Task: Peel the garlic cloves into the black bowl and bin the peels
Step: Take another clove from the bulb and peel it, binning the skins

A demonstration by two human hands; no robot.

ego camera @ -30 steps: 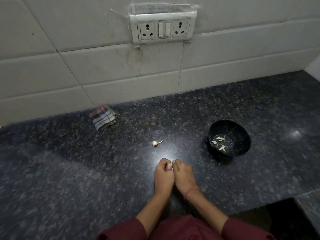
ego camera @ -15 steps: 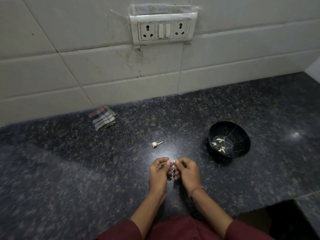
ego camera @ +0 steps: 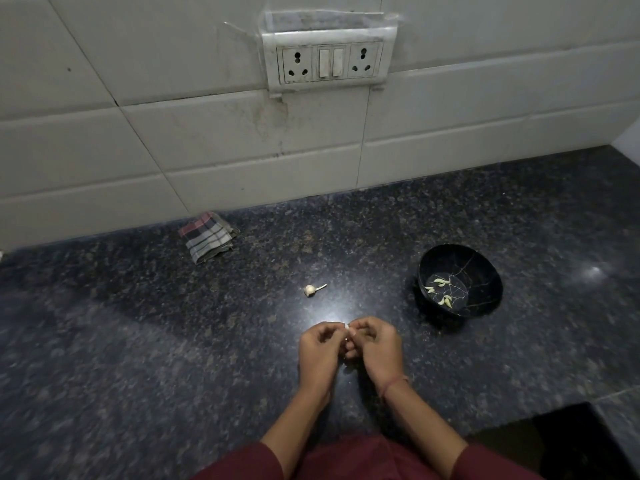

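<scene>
Over the counter (ego camera: 138,341), the left hand (ego camera: 320,351) and right hand (ego camera: 377,348) curl inward, pinching a garlic clove (ego camera: 348,328) between their fingertips. The black bowl (ego camera: 485,271), with peeled cloves (ego camera: 440,282) inside, sits beyond the right hand, and a garlic stub (ego camera: 310,289) lies beyond the left. A second ago the hands were pressed closer together.

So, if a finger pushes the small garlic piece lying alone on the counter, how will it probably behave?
The garlic piece looks small, so probably very light and easily flicked away. Its rounded body may roll, though the stalk should make it pivot rather than travel straight. The counter looks glossy, so it might also slide.
</scene>
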